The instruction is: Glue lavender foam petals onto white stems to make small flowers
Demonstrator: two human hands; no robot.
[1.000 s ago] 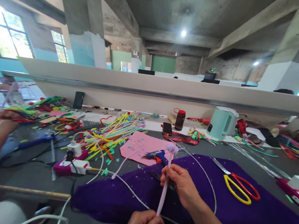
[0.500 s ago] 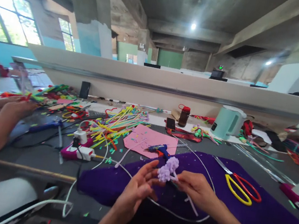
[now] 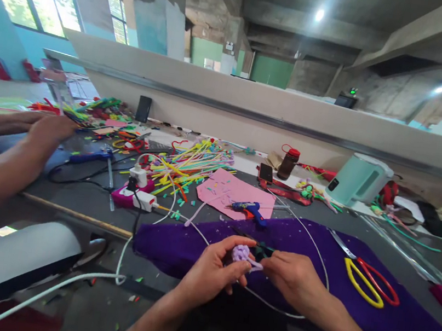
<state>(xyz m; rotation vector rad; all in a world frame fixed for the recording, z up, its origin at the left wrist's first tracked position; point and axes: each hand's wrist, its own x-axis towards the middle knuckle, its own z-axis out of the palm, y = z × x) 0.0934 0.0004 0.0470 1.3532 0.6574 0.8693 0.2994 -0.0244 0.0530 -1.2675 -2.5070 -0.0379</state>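
Observation:
My left hand is closed around a lavender fuzzy pipe-cleaner flower, a knobbly bunch pinched between thumb and fingers. Its pale stems stick out to the right, toward my right hand. That hand has its fingers curled around a dark narrow tool with a greenish part, lying just behind the flower; its kind is hard to make out. Beneath both hands spreads a purple cloth. Red-and-yellow-handled scissors lie on the cloth to the right.
A blue glue gun rests on a pink sheet. Behind are loose pipe cleaners, a brown bottle and a mint kettle. A white cable loops around my hands. Another person's arms work at left, near a power strip.
My right hand has left the flower's stem and now has the dark tool. My left hand has closed around the flower, which was loosely held at the fingertips. The view has tilted down and turned left.

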